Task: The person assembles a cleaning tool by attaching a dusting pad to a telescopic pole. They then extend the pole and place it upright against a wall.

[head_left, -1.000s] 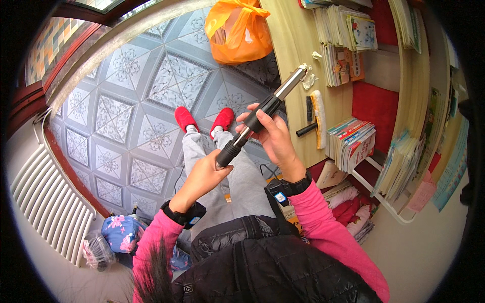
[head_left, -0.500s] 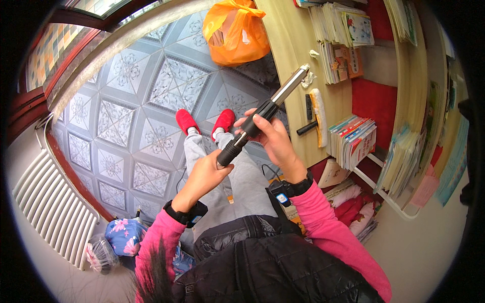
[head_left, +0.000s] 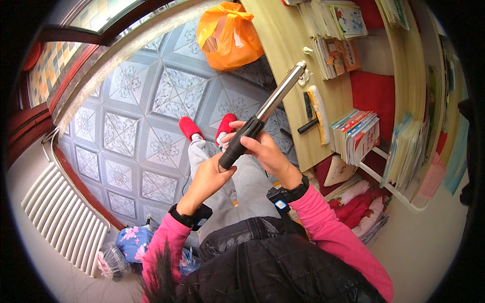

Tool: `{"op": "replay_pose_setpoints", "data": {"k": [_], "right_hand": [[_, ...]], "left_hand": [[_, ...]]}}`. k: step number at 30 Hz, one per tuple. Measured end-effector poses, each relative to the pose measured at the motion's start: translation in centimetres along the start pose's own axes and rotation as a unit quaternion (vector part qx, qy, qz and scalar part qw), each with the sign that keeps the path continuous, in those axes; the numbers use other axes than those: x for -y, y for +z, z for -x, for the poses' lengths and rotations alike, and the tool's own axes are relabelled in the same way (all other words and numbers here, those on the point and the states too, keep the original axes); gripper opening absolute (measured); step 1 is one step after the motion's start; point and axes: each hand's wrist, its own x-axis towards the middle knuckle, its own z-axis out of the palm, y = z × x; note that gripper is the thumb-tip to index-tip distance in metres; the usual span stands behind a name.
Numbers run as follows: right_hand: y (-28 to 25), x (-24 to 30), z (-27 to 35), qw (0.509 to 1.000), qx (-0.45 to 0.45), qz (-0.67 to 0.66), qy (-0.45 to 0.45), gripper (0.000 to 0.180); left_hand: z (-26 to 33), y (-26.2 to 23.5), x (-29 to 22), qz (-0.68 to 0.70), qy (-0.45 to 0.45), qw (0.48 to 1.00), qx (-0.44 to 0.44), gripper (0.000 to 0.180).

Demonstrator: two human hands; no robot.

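While the person sits above a floor (head_left: 126, 131) of grey patterned tiles, the right hand (head_left: 265, 151) wraps its fingers (head_left: 251, 147) around the black grip of a telescopic pole (head_left: 260, 117), and the left hand (head_left: 209, 177) presses its palm under the grip's lower end. Beyond the fingers the silver tube points to a wooden desk (head_left: 283, 55) carrying stacked books (head_left: 336, 30). Farther, an orange plastic bag (head_left: 227, 35) lies on the floor; left is a white radiator (head_left: 60, 217).

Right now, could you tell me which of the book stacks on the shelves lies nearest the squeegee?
The fanned stack with red-edged covers, just right of the squeegee; the other stacks sit higher up the shelving.
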Motion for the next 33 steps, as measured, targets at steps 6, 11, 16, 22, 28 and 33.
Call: {"op": "replay_pose_setpoints", "data": {"k": [6, 11, 16, 22, 28, 33], "right_hand": [[-0.5, 0.2, 1.2, 0.997, 0.063, 0.029, -0.022, 0.060], [-1.0, 0.3, 1.6, 0.994, 0.057, 0.082, -0.037, 0.056], [-1.1, -0.5, 1.8, 0.994, 0.015, 0.035, -0.105, 0.043], [-0.5, -1.8, 1.0, 0.993, -0.022, 0.064, -0.094, 0.046], [-0.2, 0.8, 1.6, 0.987, -0.013, -0.006, -0.163, 0.056], [-0.9, 3.7, 2.5, 0.985, -0.039, 0.006, -0.168, 0.036]], "left_hand": [[-0.7, 0.6, -0.3, 0.014, 0.039, 0.999, 0.000, 0.031], [-1.8, 1.0, -1.4, 0.002, 0.017, 1.000, 0.014, 0.037], [-2.2, 0.8, -2.1, 0.060, -0.030, 0.997, 0.049, 0.025], [-3.2, -0.7, -2.0, 0.121, -0.045, 0.985, 0.113, 0.032], [-3.4, -2.2, -2.9, -0.034, -0.017, 0.993, 0.107, 0.047], [-3.0, -2.6, -4.1, -0.080, 0.106, 0.987, 0.088, 0.023]]}}
